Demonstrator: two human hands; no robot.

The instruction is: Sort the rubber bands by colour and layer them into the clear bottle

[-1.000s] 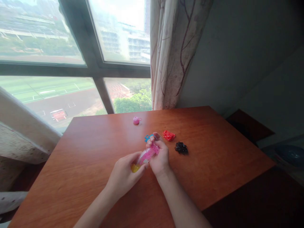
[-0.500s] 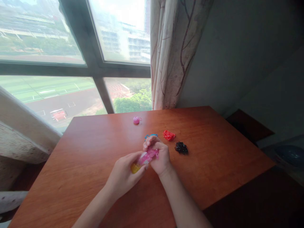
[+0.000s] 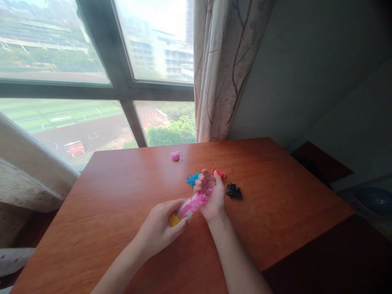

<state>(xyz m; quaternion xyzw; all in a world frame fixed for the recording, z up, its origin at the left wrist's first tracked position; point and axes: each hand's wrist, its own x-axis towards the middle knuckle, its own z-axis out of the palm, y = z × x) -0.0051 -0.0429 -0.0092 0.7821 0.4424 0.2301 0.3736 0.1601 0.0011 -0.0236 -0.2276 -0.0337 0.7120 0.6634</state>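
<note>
My left hand [image 3: 163, 224] is wrapped round a clear plastic bottle [image 3: 186, 208], tilted with its mouth toward the right. Inside it are yellow bands [image 3: 174, 220] at the bottom and pink rubber bands [image 3: 199, 199] farther up. Cupped at the bottle's mouth, my right hand [image 3: 214, 201] has its palm up and fingers loosely curled; some pink bands spill onto the palm. Just behind its fingers lies a pile of blue bands [image 3: 192, 180]. Red bands [image 3: 221, 174] are partly hidden by the thumb, and a black pile [image 3: 234, 191] sits to the right.
A small pink cap-like piece with a loop [image 3: 175, 155] lies near the far edge of the wooden table [image 3: 107, 196]. Beyond the table are a window [image 3: 122, 90] and a patterned curtain [image 3: 217, 73]. A dark wall rises on the right.
My right hand has shifted a little right and opened wider from the bottle's mouth, uncovering more of the blue pile and covering part of the red one. My left hand stays nearly in place.
</note>
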